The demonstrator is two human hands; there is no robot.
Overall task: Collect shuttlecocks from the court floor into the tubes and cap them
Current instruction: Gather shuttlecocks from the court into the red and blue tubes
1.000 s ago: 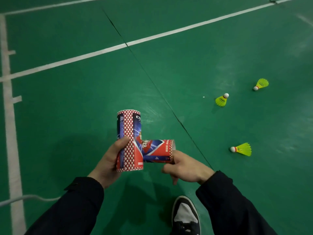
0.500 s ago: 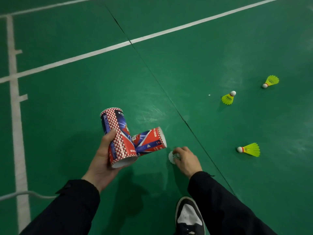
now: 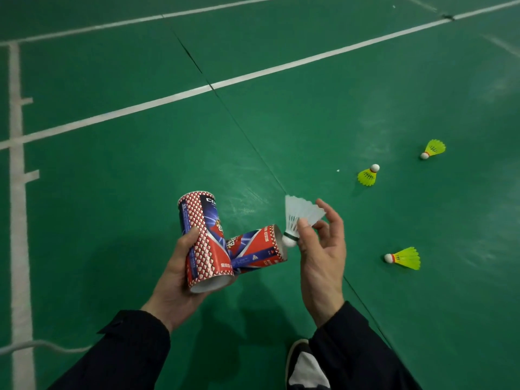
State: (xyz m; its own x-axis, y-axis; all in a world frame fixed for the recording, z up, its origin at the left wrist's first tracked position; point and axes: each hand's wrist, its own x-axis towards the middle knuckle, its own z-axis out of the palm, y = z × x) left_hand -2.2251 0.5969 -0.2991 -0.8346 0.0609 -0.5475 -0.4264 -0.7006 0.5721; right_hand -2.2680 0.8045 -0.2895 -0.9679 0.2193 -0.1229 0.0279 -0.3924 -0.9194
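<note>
We see the left hand grasping two uncapped tubes; the right hand pinches a white shuttlecock, cork at the tilted tube's mouth. Three yellow shuttlecocks remain on the court floor; we judge collection early, capping undone

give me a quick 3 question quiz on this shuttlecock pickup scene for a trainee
1. True or false: the right hand pinches a white shuttlecock, cork end at the open mouth of the sideways tube.
2. How many yellow shuttlecocks lie on the court floor?
A. two
B. three
C. five
3. What does the left hand hold?

Key
1. True.
2. B: the far one, the middle one and the near one.
3. Both tubes, the upright tube and the sideways tube.
</note>
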